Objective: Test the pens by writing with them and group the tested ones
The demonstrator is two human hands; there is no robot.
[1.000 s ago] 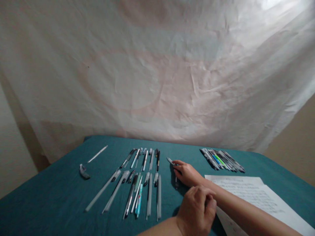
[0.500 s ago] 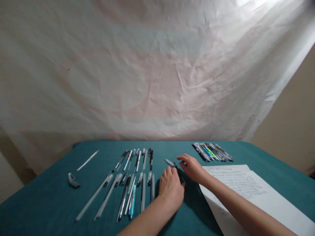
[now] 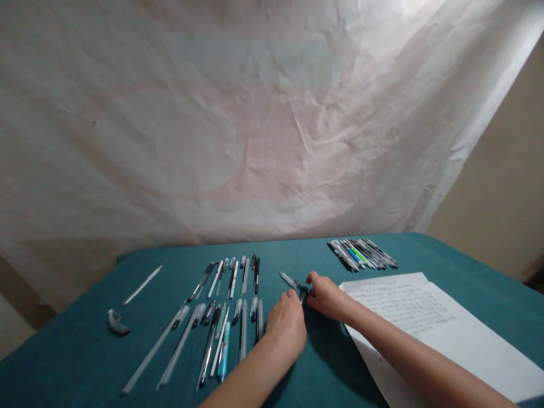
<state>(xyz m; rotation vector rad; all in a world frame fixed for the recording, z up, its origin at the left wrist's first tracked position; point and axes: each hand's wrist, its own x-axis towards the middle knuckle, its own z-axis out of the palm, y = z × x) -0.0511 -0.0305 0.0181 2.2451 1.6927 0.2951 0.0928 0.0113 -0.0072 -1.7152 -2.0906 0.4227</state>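
Note:
My left hand (image 3: 285, 324) is low over the middle of the table, its fingers curled together around a slim pen (image 3: 303, 295), of which only a short dark-grey bit shows past the fingertips. Close by on the right, my right hand (image 3: 326, 296) bends its thumb and fingers together at the far end of that piece. What it pinches is too small and dark to make out. Just beyond both hands a clear pen part (image 3: 288, 279) lies slanted on the cloth. Left of my left hand are rows of opened clear pens (image 3: 243, 331) with their caps beside them.
Handwritten paper sheets (image 3: 463, 340) lie under my right forearm. A group of pens (image 3: 361, 254) is lined up at the back right. On the left are a thin white stick (image 3: 143, 284) and a small grey-black object (image 3: 118, 323). A pale sheet (image 3: 272, 124) hangs behind the green-covered table (image 3: 170, 272).
My right hand has closed its fingers and come down nearer the left fingertips. My left hand has turned slightly. The whole view has shifted a little.

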